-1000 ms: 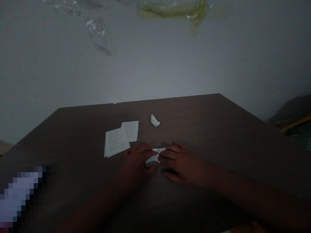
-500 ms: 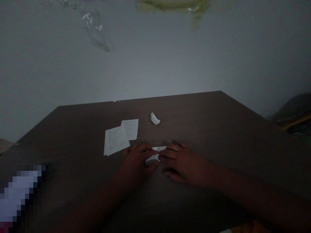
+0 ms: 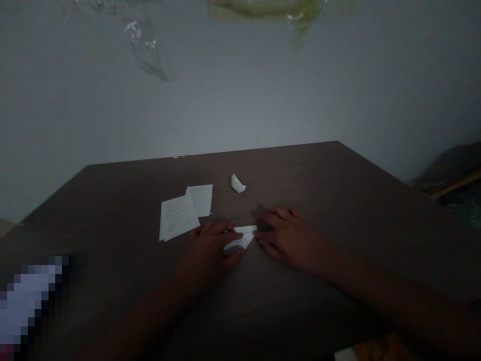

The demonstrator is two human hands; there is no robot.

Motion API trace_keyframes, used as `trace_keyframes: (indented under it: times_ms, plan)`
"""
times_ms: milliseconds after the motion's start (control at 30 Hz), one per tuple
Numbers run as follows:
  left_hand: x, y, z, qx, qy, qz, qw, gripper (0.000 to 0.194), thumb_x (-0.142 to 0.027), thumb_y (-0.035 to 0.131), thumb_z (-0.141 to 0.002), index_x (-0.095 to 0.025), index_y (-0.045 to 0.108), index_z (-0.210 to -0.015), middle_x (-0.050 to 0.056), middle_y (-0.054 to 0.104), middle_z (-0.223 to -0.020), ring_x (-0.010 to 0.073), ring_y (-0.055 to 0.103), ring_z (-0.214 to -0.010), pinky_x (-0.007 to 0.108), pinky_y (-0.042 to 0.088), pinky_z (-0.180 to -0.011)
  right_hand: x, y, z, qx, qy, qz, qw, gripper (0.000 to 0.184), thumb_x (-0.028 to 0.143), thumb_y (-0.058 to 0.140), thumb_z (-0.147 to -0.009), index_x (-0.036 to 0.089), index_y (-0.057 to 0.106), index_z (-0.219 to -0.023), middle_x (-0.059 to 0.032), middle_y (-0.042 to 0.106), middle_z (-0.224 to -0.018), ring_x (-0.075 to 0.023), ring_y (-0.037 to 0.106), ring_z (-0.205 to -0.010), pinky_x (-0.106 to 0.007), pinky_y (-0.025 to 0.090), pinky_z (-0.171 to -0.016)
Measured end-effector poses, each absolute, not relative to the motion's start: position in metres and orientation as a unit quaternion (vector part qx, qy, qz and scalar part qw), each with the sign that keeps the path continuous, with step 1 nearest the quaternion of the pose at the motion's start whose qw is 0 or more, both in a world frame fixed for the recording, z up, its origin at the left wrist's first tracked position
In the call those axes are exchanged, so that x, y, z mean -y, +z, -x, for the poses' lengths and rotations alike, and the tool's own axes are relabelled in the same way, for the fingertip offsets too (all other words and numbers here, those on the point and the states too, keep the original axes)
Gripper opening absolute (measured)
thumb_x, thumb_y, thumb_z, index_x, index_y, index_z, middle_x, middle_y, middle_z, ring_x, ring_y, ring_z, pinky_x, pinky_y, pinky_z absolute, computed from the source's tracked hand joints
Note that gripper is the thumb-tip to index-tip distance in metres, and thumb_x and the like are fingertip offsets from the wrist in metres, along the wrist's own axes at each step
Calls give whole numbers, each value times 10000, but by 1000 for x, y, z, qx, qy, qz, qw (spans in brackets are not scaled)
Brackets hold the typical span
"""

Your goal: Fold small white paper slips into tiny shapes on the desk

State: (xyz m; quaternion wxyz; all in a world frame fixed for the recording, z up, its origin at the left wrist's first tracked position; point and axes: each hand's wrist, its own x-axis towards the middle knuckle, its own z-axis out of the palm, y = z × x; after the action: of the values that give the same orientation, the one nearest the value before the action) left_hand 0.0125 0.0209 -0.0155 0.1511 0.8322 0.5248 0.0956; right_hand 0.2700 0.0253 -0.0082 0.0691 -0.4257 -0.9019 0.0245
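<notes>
A small folded sheet of printed paper [image 3: 247,237] lies on the table in front of me, with a slanted right side and a flat strip along its far edge. Holding its left part down is my left hand [image 3: 209,250], index finger across the top and thumb at the near edge; these fingers hide that part. At the paper's right end, my right hand [image 3: 293,239] has its fingers bent and apart. A fingertip there is at the paper's corner; whether it touches I cannot tell.
Left of my hands lie overlapping printed sheets [image 3: 178,218]. Farther back sits a small folded paper piece [image 3: 237,184]. A blurred-out pale object [image 3: 30,296] is at the table's left. The dark wooden table [image 3: 293,170] ends at a grey wall [image 3: 240,100] with plastic bags on it.
My right hand has shifted away to the right and slightly farther back, uncovering more of the folded paper, whose right part now lies flatter. My left hand stays on it.
</notes>
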Motion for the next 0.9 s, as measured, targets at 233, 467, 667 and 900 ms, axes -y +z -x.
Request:
trace_keyframes:
  times_ms: [233, 467, 667, 900]
  plan:
    - [-22, -20, -12, -525, 99, -834, 138, 344, -249, 808, -982, -322, 826, -1317, 65, 769, -1392, 376, 666, -1335, 627, 466, -1150, -35, -8, -272, 894, 37, 439, 76, 231, 283, 651, -1100, 226, 855, -1194, -146, 754, -1365, -399, 631, -1286, -578, 517, -1012]
    - [-18, -21, -17, -506, 107, -846, 130, 364, -209, 747, -983, -337, 836, -1311, 76, 791, -1343, 387, 681, -1257, 602, 470, -1110, -30, -24, -255, 870, 58, 456, 177, 184, 324, 742, -1032, 223, 787, -1180, -116, 758, -1235, -340, 639, -1185, -493, 490, -989]
    - [-16, -21, -16, -499, 110, -847, 147, 440, -190, 715, -986, -346, 805, -1387, 70, 774, -1354, 365, 680, -1258, 609, 478, -1110, -28, -23, -246, 855, 85, 483, 169, 227, 322, 772, -983, 182, 736, -1157, -139, 730, -1241, -369, 645, -1206, -524, 480, -1001]
    - [-17, -20, -17, -504, 118, -843, 146, 444, -169, 731, -953, -356, 820, -1346, 58, 778, -1345, 352, 684, -1252, 560, 492, -1080, -25, -26, -237, 847, 93, 488, 190, 279, 377, 826, -923, 210, 693, -1102, -126, 718, -1217, -368, 639, -1183, -528, 476, -980]
